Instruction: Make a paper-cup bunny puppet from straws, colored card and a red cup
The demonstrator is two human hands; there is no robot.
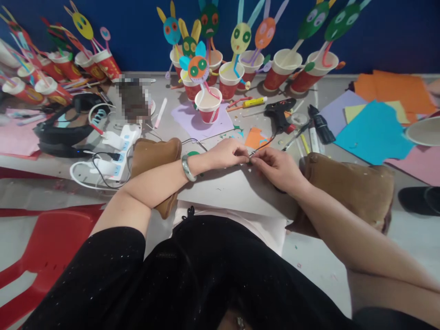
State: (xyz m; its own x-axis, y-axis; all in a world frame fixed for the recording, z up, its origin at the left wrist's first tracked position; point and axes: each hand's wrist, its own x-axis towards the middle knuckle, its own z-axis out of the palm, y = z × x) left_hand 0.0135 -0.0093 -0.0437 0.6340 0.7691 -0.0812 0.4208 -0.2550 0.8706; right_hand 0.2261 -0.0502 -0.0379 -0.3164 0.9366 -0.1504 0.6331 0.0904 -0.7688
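My left hand (228, 153), with a bangle on its wrist, and my right hand (275, 167) nearly meet above the near part of the table. Thumb and fingers are pinched together on each, around something small and dark between them that is too small to name. A thin black cord runs past the fingertips from the black glue gun (281, 114). Just beyond the hands lies an orange paper piece (255, 138) among green and blue scraps. Farther back, a red and white paper cup (209, 107) with an orange-faced figure stands on a purple sheet (178, 120).
Brown cushions (151, 158) (350, 188) lie under both forearms. More cups with paper figures line the blue wall. A power strip (125, 151) and headset (65, 130) are at left, coloured paper (373, 133) at right, a red chair (58, 243) at lower left.
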